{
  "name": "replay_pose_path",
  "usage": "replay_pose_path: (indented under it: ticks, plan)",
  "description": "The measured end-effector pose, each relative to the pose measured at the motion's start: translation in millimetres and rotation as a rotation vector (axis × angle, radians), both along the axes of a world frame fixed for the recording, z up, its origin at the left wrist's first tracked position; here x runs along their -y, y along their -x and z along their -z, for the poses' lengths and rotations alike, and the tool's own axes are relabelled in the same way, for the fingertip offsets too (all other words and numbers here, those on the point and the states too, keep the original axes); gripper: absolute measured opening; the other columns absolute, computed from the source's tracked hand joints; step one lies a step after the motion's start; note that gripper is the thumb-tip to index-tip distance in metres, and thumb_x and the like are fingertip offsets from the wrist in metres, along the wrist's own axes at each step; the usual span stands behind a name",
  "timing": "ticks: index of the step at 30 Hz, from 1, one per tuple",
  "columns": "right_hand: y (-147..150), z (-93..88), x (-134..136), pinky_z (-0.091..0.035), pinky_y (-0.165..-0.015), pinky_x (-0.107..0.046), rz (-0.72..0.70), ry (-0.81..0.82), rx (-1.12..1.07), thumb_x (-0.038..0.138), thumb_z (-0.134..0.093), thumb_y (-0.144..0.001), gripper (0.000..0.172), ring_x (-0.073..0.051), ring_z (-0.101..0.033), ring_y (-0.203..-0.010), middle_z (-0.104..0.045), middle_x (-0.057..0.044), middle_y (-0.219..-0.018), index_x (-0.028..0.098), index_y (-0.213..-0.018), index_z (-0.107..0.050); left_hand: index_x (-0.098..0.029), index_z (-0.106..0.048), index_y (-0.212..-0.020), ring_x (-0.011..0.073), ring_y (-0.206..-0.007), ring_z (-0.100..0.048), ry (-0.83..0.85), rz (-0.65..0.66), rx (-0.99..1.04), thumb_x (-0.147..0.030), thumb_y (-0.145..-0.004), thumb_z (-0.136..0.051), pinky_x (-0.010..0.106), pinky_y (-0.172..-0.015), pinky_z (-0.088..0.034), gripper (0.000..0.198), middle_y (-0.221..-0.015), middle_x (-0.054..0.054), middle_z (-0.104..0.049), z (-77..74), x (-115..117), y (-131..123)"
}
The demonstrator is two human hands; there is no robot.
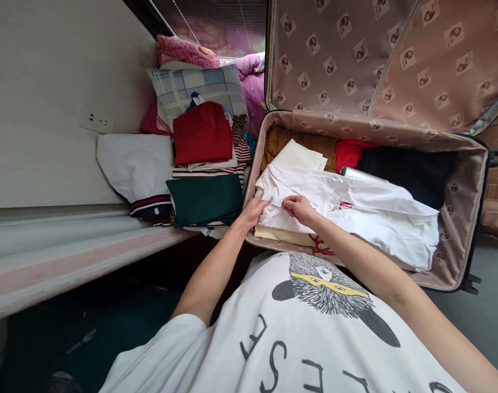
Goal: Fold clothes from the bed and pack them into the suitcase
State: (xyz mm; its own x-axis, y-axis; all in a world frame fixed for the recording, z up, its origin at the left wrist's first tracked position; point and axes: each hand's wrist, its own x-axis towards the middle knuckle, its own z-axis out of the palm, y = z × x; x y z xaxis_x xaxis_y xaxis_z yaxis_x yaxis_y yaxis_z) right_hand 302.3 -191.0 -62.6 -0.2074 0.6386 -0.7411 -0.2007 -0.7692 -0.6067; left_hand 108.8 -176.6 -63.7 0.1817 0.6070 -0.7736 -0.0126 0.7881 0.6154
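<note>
Suitcase lining [339, 54] surrounds a white shirt [367, 210]; left hand [255, 211] and right hand [300, 209] pinch it beside its label [275, 201] (best with even tension).

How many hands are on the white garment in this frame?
2: the left hand beside the left end of the white garment's small label, and the right hand at the label's right end.
</note>
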Motion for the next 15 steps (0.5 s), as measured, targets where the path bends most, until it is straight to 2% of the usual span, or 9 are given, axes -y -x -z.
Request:
replay_pose_path:
  ticks: [6,15]
  plan:
    - [1.1,1.8,2.2,-0.023,-0.044,-0.022,-0.004,0.006,-0.029,0.026,-0.072,-0.062,0.015,-0.006,-0.038,-0.046,-0.061,0.001,-0.059,0.017,-0.069,-0.063,-0.013,-0.078,-0.093,0.0282,-0.089,-0.073,0.024,-0.054,0.023,-0.027,-0.065,-0.079,0.032,-0.079,-0.054,0.031,-0.077,0.009,-0.076,4.0,0.1,1.2]
    - [2.2,3.1,4.3,-0.023,-0.044,-0.022,0.0,0.012,-0.041,0.026,-0.073,-0.064,0.015,-0.006,-0.037,-0.047,-0.059,0.002,-0.058,0.018,-0.07,-0.062,-0.013,-0.077,-0.089,0.0302,-0.092,-0.075,0.036,-0.089,0.055,-0.027,-0.063,-0.082,0.034,-0.082,-0.056,0.029,-0.077,0.01,-0.077,6.7,-0.1,0.9]
